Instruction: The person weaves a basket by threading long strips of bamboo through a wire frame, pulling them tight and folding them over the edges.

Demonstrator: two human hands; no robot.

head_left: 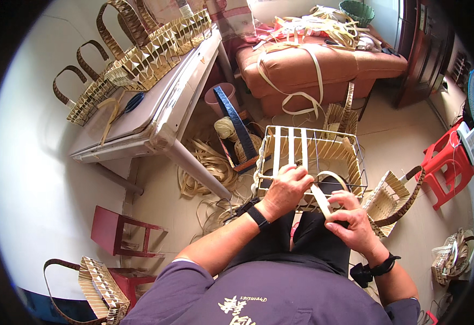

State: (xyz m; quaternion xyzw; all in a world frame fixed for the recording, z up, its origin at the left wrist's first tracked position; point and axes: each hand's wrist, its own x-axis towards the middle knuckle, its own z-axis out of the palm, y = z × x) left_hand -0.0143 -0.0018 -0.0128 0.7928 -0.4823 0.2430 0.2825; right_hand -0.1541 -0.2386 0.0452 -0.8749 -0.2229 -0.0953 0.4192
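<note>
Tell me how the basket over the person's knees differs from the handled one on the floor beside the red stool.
The lap basket shows bare wire between strips; the floor basket has closely covered walls. The floor basket carries an arched brown handle; the lap basket shows none. The left hand is at the lap basket; neither hand touches the floor basket. Both have pale strips.

Pale lettering (229, 305), printed on purple shirt (193, 298)
</note>
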